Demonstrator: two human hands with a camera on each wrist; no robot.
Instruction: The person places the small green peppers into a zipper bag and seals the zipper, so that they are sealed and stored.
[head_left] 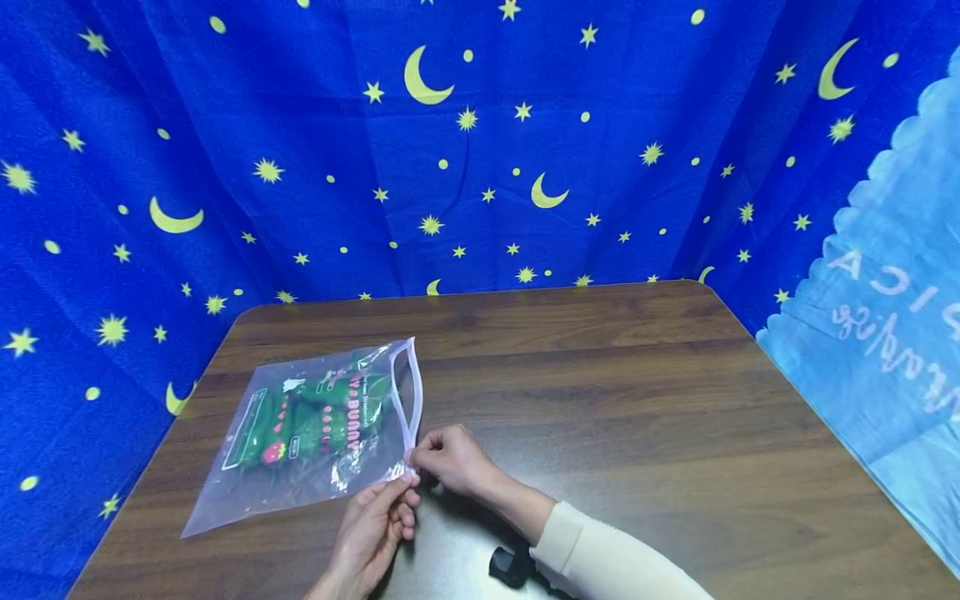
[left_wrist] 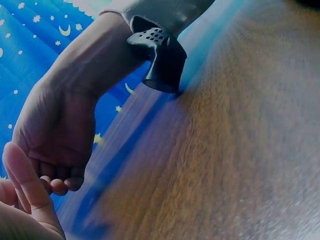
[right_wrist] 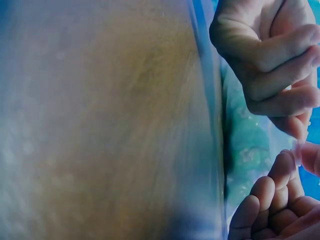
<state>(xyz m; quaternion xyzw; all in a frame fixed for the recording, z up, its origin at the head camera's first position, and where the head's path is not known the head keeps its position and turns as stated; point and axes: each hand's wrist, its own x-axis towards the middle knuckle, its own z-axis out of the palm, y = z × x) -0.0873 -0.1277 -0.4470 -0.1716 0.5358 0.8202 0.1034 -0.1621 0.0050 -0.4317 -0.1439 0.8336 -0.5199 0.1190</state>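
A translucent zip bag [head_left: 225, 492] with pink printed letters lies on the left part of the table, its mouth facing right. Inside it is something green and bulky [head_left: 300, 417], perhaps folded cloth; its kind cannot be told. The zip strip [head_left: 417, 392] bows apart along its middle. My left hand [head_left: 371, 525] pinches the bag's near corner between thumb and forefinger. Just beyond, my right hand [head_left: 453, 458] pinches the zip strip close to that corner, its other fingers curled. The right wrist view shows both hands' fingertips meeting at the pinkish strip [right_wrist: 298, 152].
The brown wooden table [head_left: 637, 417] extends to the right and back. A blue cloth with yellow moons and stars [head_left: 480, 167] hangs behind it, a light blue cloth [head_left: 885, 350] at right. A black wrist camera mount [head_left: 510, 567] sits beneath the right forearm.
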